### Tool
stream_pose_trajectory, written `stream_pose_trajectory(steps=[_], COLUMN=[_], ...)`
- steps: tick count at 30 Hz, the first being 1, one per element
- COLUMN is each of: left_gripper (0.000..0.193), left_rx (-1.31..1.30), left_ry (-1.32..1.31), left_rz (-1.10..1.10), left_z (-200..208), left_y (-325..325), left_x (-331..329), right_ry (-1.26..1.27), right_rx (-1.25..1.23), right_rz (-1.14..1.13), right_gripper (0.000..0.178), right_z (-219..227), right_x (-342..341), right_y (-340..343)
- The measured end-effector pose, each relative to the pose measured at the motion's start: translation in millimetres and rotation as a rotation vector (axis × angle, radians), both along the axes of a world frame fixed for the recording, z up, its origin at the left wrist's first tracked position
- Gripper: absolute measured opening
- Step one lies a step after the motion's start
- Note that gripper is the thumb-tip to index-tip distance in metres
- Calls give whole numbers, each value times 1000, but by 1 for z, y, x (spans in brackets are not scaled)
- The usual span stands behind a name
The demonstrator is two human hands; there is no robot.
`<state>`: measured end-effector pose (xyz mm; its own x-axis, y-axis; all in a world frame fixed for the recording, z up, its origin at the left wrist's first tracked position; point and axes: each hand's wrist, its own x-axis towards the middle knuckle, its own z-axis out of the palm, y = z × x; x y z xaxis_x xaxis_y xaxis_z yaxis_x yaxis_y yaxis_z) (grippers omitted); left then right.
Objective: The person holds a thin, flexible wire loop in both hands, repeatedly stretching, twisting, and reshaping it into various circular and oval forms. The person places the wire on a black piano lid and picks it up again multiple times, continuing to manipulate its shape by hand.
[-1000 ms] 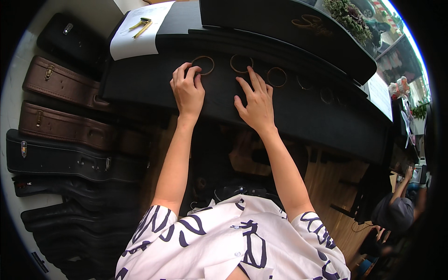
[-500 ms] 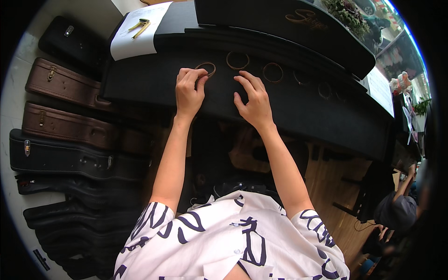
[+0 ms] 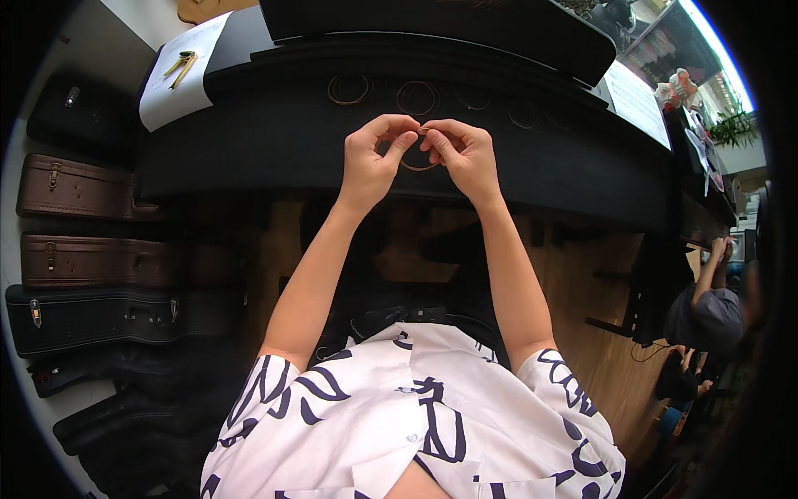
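Note:
Both hands meet over the front part of a black lid (image 3: 274,158), holding one coiled copper-coloured guitar string (image 3: 418,169) between them. My left hand (image 3: 371,164) pinches the coil's upper side between thumb and fingers. Close against it, my right hand (image 3: 467,162) pinches the same spot. The coil's lower curve hangs below the fingertips; its top is partly hidden by them. Farther back on the lid lie a bronze coil (image 3: 330,91) and a reddish coil (image 3: 398,98). Fainter, thinner coils (image 3: 474,109) continue to the right.
Gold-coloured pliers (image 3: 180,68) lie on white paper (image 3: 170,104) at the far left. A raised black panel (image 3: 440,25) stands behind the coils. Black and brown instrument cases (image 3: 79,187) line the left side. More paper (image 3: 636,100) lies at right. Another person (image 3: 706,312) sits at far right.
My left hand has lifted the leftmost coil off the lid and brought it toward me. My right hand has come in and closed on it. The view has shifted rightward.

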<state>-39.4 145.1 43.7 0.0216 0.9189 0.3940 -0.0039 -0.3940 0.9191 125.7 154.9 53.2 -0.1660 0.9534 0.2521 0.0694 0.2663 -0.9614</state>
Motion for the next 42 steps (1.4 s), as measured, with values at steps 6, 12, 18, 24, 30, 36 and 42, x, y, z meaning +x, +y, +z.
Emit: stream_pose_trajectory(steps=[6, 12, 18, 24, 30, 36, 42], left_gripper=[9, 7, 4, 2, 4, 7, 17], left_rx=[224, 211, -1, -79, -81, -116, -123], left_ry=[220, 234, 123, 117, 109, 87, -163], left_rz=[72, 52, -1, 57, 49, 22, -48], left_z=[-12, -20, -24, -26, -27, -28, -27], left_y=[12, 13, 11, 13, 14, 16, 15], left_x=[21, 19, 18, 15, 12, 13, 14], right_ry=[76, -65, -171, -214, -273, -250, -18], right_rx=[-188, -84, 45, 201, 287, 285, 46], right_rz=[114, 19, -80, -93, -130, -166, -237], right_gripper=[13, 13, 9, 8, 9, 9, 10], right_z=[-23, -25, -29, -31, -31, -33, -32], right_x=[29, 23, 16, 12, 10, 11, 14], right_y=[9, 1, -2, -3, -6, -6, -6])
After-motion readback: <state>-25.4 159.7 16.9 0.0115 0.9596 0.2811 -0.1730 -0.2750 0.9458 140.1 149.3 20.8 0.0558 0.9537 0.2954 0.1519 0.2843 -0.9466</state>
